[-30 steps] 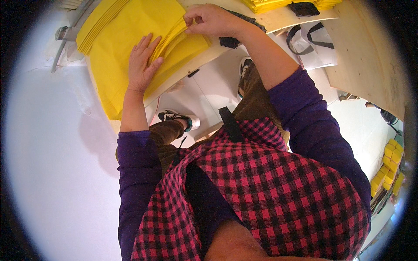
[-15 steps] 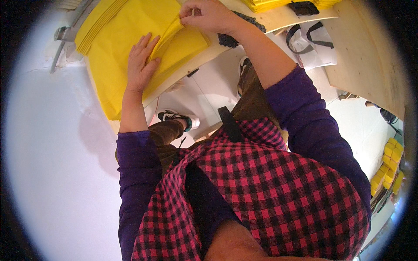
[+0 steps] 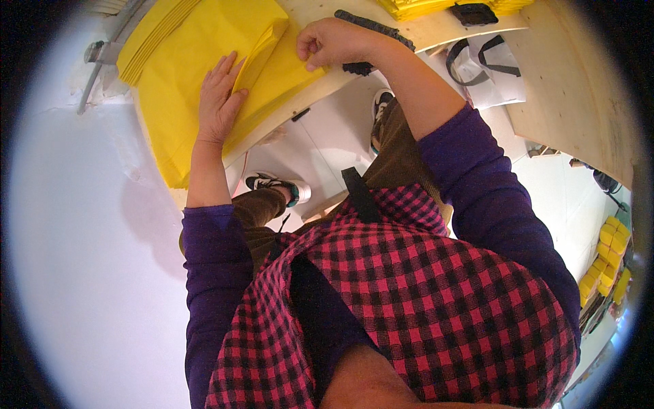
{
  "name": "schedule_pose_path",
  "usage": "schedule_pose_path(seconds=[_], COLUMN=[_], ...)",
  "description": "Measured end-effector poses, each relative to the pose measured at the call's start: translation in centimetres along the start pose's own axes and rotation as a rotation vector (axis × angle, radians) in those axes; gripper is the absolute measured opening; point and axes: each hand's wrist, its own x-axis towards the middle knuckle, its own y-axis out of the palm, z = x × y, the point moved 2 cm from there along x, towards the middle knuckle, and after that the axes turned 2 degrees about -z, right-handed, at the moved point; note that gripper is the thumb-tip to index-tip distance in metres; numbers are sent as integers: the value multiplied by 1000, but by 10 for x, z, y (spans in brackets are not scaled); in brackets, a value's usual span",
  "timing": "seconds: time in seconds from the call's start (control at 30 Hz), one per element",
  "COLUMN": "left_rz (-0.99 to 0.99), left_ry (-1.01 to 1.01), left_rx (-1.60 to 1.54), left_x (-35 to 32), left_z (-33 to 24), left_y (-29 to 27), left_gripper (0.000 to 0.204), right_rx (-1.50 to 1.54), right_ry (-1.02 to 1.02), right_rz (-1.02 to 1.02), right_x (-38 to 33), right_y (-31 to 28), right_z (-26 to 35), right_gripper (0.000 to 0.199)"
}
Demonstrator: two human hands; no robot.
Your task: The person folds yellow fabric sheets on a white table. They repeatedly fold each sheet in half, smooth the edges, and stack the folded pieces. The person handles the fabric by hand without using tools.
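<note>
A pile of thin, soft-looking yellow sheets covers the left part of a wooden table. Across it my left hand lies with the fingers stretched out, pressing beside a raised, folded-over flap. My right hand is at the right edge of the pile, fingers curled in close to the yellow surface. Whether a sheet's edge is between those fingertips is too small to make out. Partly behind the right hand and wrist lies a dark, textured strip.
More stacked yellow sheets and a small black tray-like object are at the far right of the table. A white bag with black handles stands below. Yellow bundles are at the right. A metal rod is left of the pile.
My right hand has left the raised flap and moved right and nearer, to the pile's right edge. The flap now stands folded on its own beside my left hand, which stays put.
</note>
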Motion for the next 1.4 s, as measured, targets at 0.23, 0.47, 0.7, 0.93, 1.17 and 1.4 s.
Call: schedule_pose_path(seconds=[0.23, 0.47, 0.7, 0.93, 1.17, 1.4], left_rz=[-7, -2, 4, -4, -8, -2], left_ry=[35, 24, 11, 2, 16, 15], left_rx=[12, 18, 32, 25, 23, 39], left_x=[1, 0, 0, -1, -1, 0], left_z=[0, 0, 0, -1, 1, 2], left_y=[0, 0, 0, 0, 0, 1], left_gripper=[55, 55, 56, 55, 54, 54], right_rx=[36, 41, -12, -28, -103, -2], right_ry=[42, 23, -49, -70, -85, -64], right_rz=[-37, -25, 2, -16, -55, -36], right_x=[-3, -4, -2, 0, 1, -2], right_y=[-2, -5, -1, 2, 3, -1], right_z=[4, 8, 1, -6, -4, 0], right_gripper=[18, 17, 18, 16, 17, 21])
